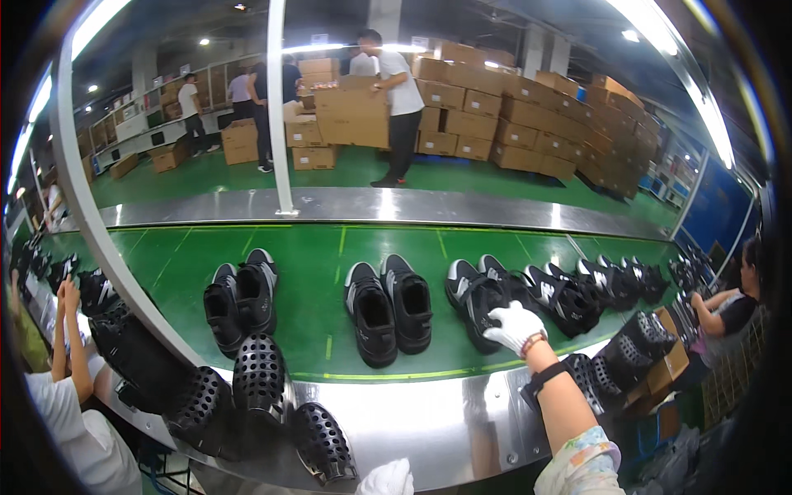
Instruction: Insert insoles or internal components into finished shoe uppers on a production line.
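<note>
My right hand (515, 328), in a white glove, reaches over the green belt (330, 239) with its fingers closed around the heel of a black sneaker (473, 309). Beside that shoe stands its mate (505, 279), partly covered by the hand. My left hand (386, 478), also gloved in white, shows only in part at the lower edge; its fingers are hidden. Ahead of it a pair of black-and-grey sneakers (394, 309) sits upright, toes pointing away. Another pair (241, 299) rests farther left.
More sneakers (569, 293) line the belt to the right. Black perforated shells (261, 375) lie on the metal ledge (412, 412), with others (631, 346) at right. A white post (124, 247) rises at left. Co-workers (726, 309) sit on both sides; beyond, a person carries a carton (353, 115).
</note>
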`<state>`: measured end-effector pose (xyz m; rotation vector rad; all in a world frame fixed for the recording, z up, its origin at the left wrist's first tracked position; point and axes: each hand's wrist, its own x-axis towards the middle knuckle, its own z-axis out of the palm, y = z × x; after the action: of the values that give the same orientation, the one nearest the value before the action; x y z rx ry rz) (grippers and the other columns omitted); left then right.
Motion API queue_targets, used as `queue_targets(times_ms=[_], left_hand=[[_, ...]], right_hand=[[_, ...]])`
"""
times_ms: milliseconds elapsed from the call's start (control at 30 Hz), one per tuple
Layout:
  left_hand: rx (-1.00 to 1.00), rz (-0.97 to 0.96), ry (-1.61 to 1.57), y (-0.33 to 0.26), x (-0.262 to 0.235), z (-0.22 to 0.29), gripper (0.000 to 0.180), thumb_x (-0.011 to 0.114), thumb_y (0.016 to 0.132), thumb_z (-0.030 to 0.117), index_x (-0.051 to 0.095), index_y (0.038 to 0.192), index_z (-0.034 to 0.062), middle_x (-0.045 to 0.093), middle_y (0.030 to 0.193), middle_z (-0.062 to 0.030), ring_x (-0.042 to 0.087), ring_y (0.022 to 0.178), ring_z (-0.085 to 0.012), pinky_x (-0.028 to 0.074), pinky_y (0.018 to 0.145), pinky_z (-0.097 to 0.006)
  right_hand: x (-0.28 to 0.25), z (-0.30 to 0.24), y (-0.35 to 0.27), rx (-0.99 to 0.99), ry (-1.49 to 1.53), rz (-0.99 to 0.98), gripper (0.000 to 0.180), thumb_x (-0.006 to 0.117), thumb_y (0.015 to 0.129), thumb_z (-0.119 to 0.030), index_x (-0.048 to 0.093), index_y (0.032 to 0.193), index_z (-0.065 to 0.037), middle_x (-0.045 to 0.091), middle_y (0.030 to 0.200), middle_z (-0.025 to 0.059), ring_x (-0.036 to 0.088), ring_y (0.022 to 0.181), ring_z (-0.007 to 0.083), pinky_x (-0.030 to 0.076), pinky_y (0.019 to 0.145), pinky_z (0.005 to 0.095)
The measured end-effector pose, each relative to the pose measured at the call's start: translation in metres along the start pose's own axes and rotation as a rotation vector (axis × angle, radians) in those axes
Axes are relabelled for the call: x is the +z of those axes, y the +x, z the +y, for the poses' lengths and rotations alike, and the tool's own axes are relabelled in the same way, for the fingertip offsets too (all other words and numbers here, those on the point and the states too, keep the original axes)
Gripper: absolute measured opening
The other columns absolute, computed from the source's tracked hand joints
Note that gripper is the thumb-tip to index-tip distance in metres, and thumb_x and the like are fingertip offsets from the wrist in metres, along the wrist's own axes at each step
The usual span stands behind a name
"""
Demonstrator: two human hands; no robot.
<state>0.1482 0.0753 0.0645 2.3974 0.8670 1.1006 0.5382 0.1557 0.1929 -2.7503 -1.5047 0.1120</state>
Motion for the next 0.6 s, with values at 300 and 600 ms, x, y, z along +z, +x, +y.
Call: queue_targets(times_ms=[300,600], left_hand=[[-0.022,0.015,0.021,-0.005,0.004,0.002,0.028,0.063,0.09,0.015,0.07,0.115,0.0039,0.072,0.107,-0.0145,0.067,0.098,-0.0316,0.054,0.089,-0.042],[-0.068,-0.021,0.03,-0.007,0.003,0.002,0.023,0.064,0.094,0.018,0.069,0.11,0.0018,0.07,0.104,-0.0184,0.065,0.096,-0.0361,0.052,0.089,-0.046]], right_hand=[[0.011,0.024,0.034,0.106,0.138,-0.146,0.06,0.075,0.074,-0.054,0.071,0.122,-0.018,0.055,0.134,0.0244,0.059,0.117,0.0383,0.047,0.105,0.0409],[-0.016,-0.043,-0.084,-0.075,0.045,0.095,0.039,0.063,0.087,-0.044,0.071,0.099,-0.007,0.071,0.097,0.0207,0.07,0.09,0.0367,0.056,0.082,0.0465]])
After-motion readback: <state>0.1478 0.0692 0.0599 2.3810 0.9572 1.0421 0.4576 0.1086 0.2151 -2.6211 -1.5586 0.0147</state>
